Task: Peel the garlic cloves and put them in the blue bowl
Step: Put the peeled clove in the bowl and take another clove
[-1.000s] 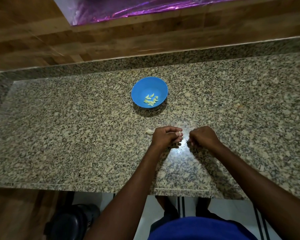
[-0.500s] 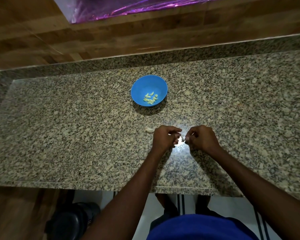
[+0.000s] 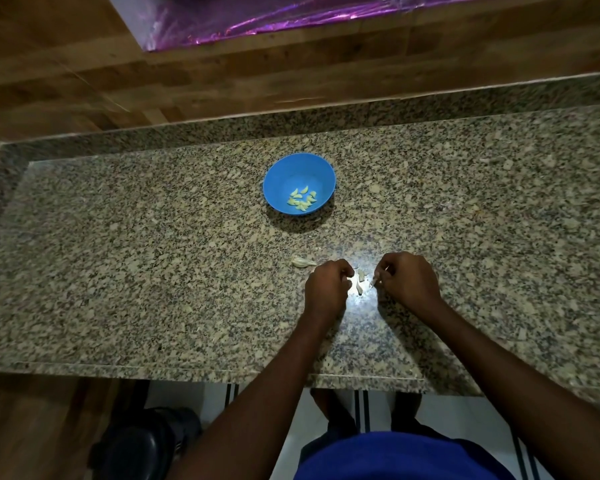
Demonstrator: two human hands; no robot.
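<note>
Two small pale garlic pieces (image 3: 360, 281) lie on the granite surface (image 3: 153, 271) in the gap between the hands, long axes pointing roughly away from the person. The left hand (image 3: 327, 287) is curled; what it holds cannot be told. The right hand (image 3: 407, 280) pinches a pale scrap, probably peel. Another clove (image 3: 302, 261) lies just left of the left hand, with the blue bowl (image 3: 299, 183) of peeled cloves farther back.

Granite counter (image 3: 153, 271), blue bowl (image 3: 278, 181), unpeeled clove (image 3: 302, 261), peel scraps (image 3: 360, 282)
</note>
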